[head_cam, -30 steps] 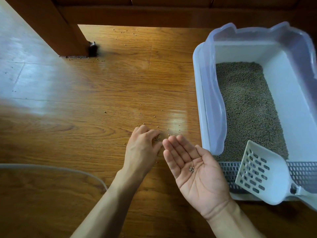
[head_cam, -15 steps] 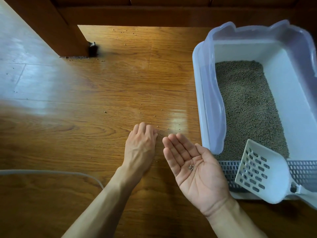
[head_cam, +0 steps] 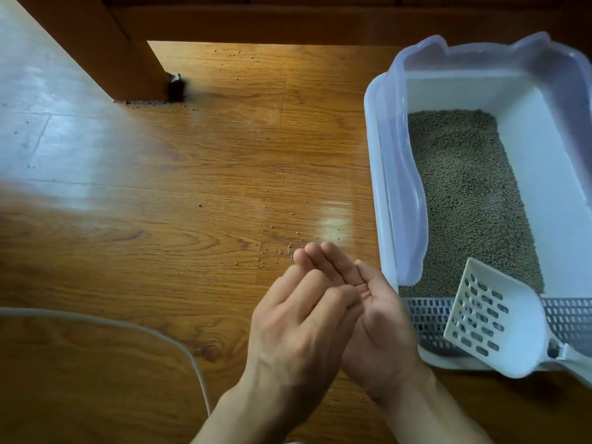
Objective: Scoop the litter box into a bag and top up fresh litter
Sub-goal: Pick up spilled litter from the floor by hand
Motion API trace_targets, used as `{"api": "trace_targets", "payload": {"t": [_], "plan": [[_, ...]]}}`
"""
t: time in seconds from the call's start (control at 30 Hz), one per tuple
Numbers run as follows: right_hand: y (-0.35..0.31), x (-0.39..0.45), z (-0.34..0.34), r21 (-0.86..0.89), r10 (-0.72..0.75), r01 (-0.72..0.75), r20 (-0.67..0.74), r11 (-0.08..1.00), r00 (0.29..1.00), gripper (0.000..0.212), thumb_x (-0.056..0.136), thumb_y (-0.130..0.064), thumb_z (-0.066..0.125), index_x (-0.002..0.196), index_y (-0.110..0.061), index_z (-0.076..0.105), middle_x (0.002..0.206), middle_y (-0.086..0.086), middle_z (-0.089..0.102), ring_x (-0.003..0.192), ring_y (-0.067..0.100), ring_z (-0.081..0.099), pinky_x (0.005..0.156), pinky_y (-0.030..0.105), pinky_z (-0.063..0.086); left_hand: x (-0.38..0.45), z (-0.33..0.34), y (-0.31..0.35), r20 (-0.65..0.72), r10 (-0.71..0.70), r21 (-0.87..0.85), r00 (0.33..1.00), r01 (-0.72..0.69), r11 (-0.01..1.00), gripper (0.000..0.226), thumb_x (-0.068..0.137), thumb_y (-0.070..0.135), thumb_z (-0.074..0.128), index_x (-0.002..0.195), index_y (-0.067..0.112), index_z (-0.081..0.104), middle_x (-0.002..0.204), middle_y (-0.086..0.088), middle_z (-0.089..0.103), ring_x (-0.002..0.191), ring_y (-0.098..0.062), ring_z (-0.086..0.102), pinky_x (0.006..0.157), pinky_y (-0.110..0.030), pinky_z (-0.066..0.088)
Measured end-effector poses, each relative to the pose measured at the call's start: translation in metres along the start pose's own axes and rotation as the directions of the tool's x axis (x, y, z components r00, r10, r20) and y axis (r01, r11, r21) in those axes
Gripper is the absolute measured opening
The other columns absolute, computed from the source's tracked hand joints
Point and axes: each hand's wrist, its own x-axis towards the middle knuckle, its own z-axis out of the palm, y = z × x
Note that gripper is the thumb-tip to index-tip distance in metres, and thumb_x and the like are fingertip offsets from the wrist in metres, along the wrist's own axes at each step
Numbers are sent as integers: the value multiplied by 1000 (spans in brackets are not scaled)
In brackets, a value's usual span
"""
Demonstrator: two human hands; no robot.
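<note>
A white litter box (head_cam: 373, 149) with a translucent lilac rim stands on the wood floor at the right, holding grey-brown litter (head_cam: 464, 193). A white slotted scoop (head_cam: 490, 318) lies across its near grated step (head_cam: 426, 315). Spilled litter granules (head_cam: 278, 251) dot the floor just left of the box. My right hand (head_cam: 381, 322) is palm up and cupped beside the box's near corner. My left hand (head_cam: 298, 322) lies over it, fingers curled with the tips bunched down into the right palm. Whatever granules lie in the palm are hidden.
A wooden furniture leg (head_cam: 128, 59) and a low wooden rail run along the far edge, with more stray granules near them. A grey cable (head_cam: 179, 344) curves over the floor at the lower left.
My left hand has lifted off the floor granules and swung right onto my right palm. The right hand has stayed palm up.
</note>
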Motion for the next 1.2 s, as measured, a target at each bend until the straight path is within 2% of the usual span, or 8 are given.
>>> {"api": "trace_targets", "payload": {"t": [0.27,0.37,0.47,0.53,0.67,0.83,1.0,1.2], "plan": [[-7,3,-10,21,-13,12,25,1000,1000,52,101,-27,33,108,9,70,117,26,67,114,37,64,94,45,55,0,-14,-10,-83,-112,-132,990,100,986,2,83,8,78,81,9,77,65,1,56,61,-19,45,60,-32,39],[-8,6,-15,-31,-63,65,41,997,997,53,103,-28,28,125,11,59,131,28,58,131,38,50,110,46,41,1,-14,-31,-155,-356,-197,922,324,925,6,89,12,70,84,14,70,68,4,55,62,-19,51,55,-35,43],[-9,5,-21,-27,-37,39,60,999,997,52,103,-27,30,120,10,63,125,28,62,127,38,54,106,46,46,2,1,-62,37,-582,14,812,582,813,5,90,26,68,93,22,70,82,11,59,77,-13,54,63,-30,47],[-10,5,-23,-26,-49,52,81,998,995,51,103,-26,31,118,10,64,124,27,63,126,38,55,105,45,47,-1,16,-77,119,-596,220,794,565,795,19,90,33,67,107,26,72,93,12,58,90,-10,50,69,-22,38],[-12,7,-22,-54,-66,71,89,996,994,51,104,-25,28,121,11,61,128,28,61,130,39,51,108,46,44,1,39,-92,190,-563,269,804,509,818,30,89,42,68,117,29,71,105,9,60,103,-12,49,75,-23,40],[-16,5,-23,-25,-49,52,130,998,990,51,104,-26,29,119,11,62,126,28,62,127,39,54,104,46,47,1,51,-107,215,-547,272,809,488,829,22,88,43,69,106,32,74,97,12,59,97,-11,49,75,-28,48],[-15,3,-23,31,-42,39,126,999,991,51,102,-25,33,111,9,68,118,27,67,120,38,60,96,46,54,-5,55,-114,179,-475,204,862,440,875,16,89,26,71,74,20,66,81,11,56,82,-13,49,68,-28,45],[-12,1,-19,37,-27,23,128,999,991,52,102,-26,32,109,9,69,117,27,67,118,38,62,93,45,56,-9,61,-119,204,-381,326,902,304,895,15,97,22,56,87,12,62,87,-1,58,84,-22,53,69,-32,49]]}}
